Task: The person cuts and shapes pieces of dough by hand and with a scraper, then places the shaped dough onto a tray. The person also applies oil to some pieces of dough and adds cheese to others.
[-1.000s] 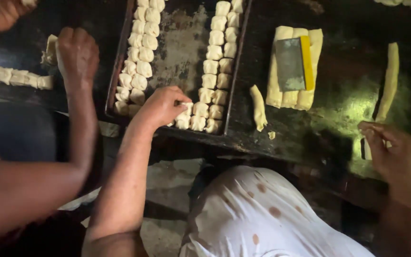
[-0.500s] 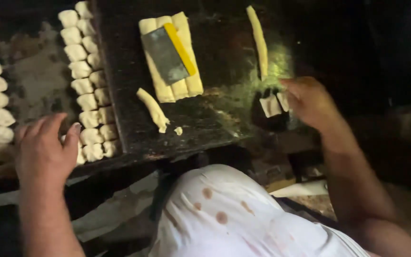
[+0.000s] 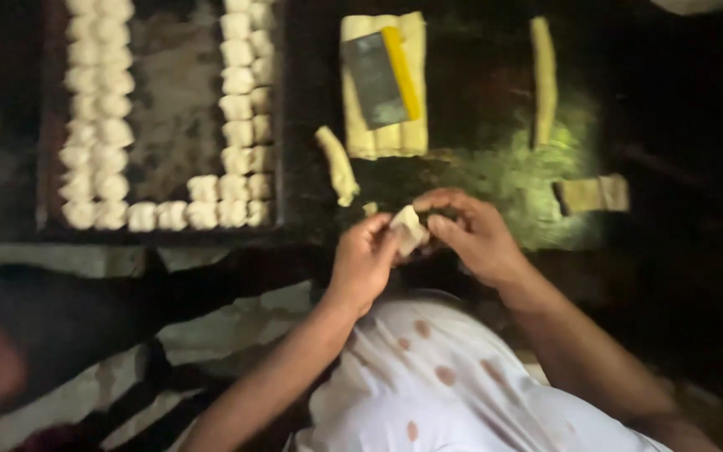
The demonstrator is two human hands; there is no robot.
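Pale dough is in both of my hands. My left hand (image 3: 364,261) and my right hand (image 3: 472,236) meet just above my lap, and they pinch one small dough piece (image 3: 407,229) between the fingertips. Both hands are curled almost closed around it, with thumbs and fingers pressing from each side. I think I hold it with two hands so I can fold or shape it, because it is soft and bends.

I hold the piece up off the dark worktop (image 3: 479,167), close to my body, where I can see it well.

On my left sits a dark tray (image 3: 173,100). Small dough lumps (image 3: 236,92) stand in neat rows along its edges and touch each other. The middle of the tray is bare. The rows look tight so that many lumps can fit.

Straight ahead lies a flat dough slab (image 3: 382,138), with a scraper (image 3: 376,77) resting on top of it. The scraper has a yellow edge. It lies there within easy reach. A short dough roll (image 3: 336,165) lies just beside the slab, between it and the tray. A long dough strip (image 3: 543,79) lies further right, well apart from the slab. Near it is a small flat bit (image 3: 593,193) of dough.

My white spotted shirt (image 3: 428,377) shows at the bottom.
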